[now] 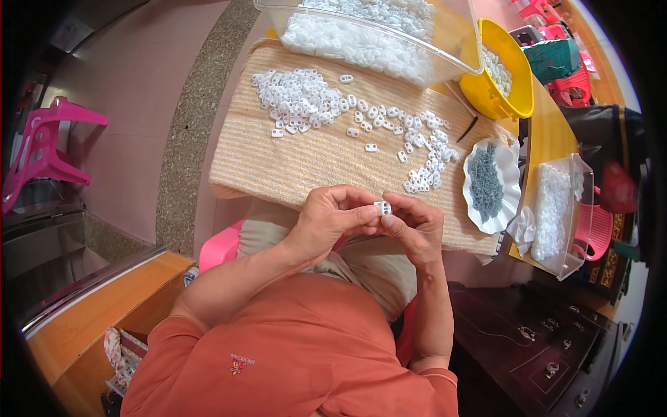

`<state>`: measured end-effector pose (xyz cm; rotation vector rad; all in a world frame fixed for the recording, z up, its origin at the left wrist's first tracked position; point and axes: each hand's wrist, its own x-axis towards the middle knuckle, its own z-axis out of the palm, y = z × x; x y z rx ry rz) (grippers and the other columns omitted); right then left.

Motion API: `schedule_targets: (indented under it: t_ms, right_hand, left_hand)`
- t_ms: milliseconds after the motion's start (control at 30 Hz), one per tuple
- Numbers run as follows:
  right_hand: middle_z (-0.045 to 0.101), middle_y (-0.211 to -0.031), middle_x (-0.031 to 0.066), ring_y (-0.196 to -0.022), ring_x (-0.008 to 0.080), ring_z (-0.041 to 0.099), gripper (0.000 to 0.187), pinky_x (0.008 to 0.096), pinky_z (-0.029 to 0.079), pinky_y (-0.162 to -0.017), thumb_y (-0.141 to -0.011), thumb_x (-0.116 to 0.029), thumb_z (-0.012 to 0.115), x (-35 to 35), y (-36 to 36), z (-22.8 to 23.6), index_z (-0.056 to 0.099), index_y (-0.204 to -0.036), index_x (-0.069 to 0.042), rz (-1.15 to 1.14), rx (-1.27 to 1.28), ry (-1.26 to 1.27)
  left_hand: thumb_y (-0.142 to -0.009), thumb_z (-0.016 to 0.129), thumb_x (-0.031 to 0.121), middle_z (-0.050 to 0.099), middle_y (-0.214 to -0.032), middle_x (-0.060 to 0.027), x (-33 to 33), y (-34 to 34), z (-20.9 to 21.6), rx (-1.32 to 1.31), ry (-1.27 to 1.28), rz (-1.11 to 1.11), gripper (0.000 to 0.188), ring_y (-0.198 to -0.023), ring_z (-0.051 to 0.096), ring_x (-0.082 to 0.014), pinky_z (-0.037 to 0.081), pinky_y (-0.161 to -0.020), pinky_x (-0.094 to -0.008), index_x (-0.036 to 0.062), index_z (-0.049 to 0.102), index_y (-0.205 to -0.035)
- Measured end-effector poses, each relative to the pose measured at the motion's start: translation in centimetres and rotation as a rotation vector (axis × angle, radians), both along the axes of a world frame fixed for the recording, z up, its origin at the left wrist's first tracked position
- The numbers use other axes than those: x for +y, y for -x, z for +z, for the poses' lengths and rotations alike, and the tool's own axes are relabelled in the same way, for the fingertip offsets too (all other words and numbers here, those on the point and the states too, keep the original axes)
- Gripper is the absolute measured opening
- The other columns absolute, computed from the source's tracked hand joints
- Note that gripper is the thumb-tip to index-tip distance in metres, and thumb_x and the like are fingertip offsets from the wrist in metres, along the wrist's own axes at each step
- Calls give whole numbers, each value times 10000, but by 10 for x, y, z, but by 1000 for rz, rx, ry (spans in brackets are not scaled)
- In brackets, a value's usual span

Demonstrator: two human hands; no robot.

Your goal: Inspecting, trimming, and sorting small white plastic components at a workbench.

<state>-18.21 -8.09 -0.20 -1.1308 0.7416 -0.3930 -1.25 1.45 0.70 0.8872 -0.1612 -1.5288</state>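
I'm starting at the left, where a bright pink stool [48, 149] sits on the tiled floor. Moving right, I come to the striped cloth [243, 149], and on its far left part there's a big heap of small white pieces [299, 97], each with holes through it. Beyond that, at the far edge, I've got a clear bin [458, 64] loaded with more pale bits.

Now the hands, at the near edge of the cloth! The left hand [330, 219] has thumb and index finger pinched narrow at the left side of one white piece [384, 208]. That piece is up between the two hands, and the right hand [417, 226] has its thumb and index finger narrow on it too, from the right.

Past them, loose white pieces [431, 149] trail across the cloth. Farther right I see a fluted white dish [513, 177] full of grey bits [485, 184], a yellow bucket [479, 90] beyond it, and at the right a clear box [582, 208] holding whitish items.
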Motion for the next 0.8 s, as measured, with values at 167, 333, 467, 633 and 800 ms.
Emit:
schedule_targets:
  t_ms: [167, 333, 467, 633, 800]
  right_hand:
    - [626, -1040, 62, -928, 115, 596, 382, 255, 497, -798, -845, -20, 657, 0, 3, -3, 558, -1208, 42, 19, -13, -12]
    - [625, -1029, 46, -920, 106, 593, 373, 249, 495, -796, -847, -22, 653, 3, 2, -2, 570, -1207, 25, 11, -6, 9]
    - [674, -966, 143, -848, 200, 672, 315, 278, 565, -750, -862, 29, 637, 4, -2, -3, 577, -1168, 70, -27, -152, 95]
    - [616, -953, 84, -824, 131, 606, 310, 223, 504, -701, -840, -11, 684, 0, -1, -3, 610, -1136, 42, 8, -105, 361]
    - [543, -966, 63, -821, 103, 533, 314, 208, 454, -689, -804, -50, 734, 2, -5, 4, 639, -1096, 17, 8, -111, 485]
  left_hand:
    - [-850, 685, 47, 672, -898, -84, 1, 1, 0, 98, -17, -10, 150, -773, 659, -136, 585, -684, -260, -4, 628, -979]
    - [-853, 679, 48, 672, -902, -75, 2, 2, 0, 134, -45, -21, 136, -789, 662, -135, 590, -684, -260, 14, 629, -975]
    - [-875, 663, 76, 673, -918, -78, 3, 1, -3, 182, -21, -32, 122, -798, 668, -155, 577, -709, -249, 34, 637, -987]
    - [-874, 665, 79, 672, -924, -80, 3, 0, -3, 256, 8, -69, 132, -805, 663, -145, 575, -712, -256, 40, 633, -996]
    - [-874, 664, 74, 664, -910, -70, 1, -3, -5, 322, 91, -127, 128, -804, 657, -139, 570, -709, -253, 46, 624, -992]
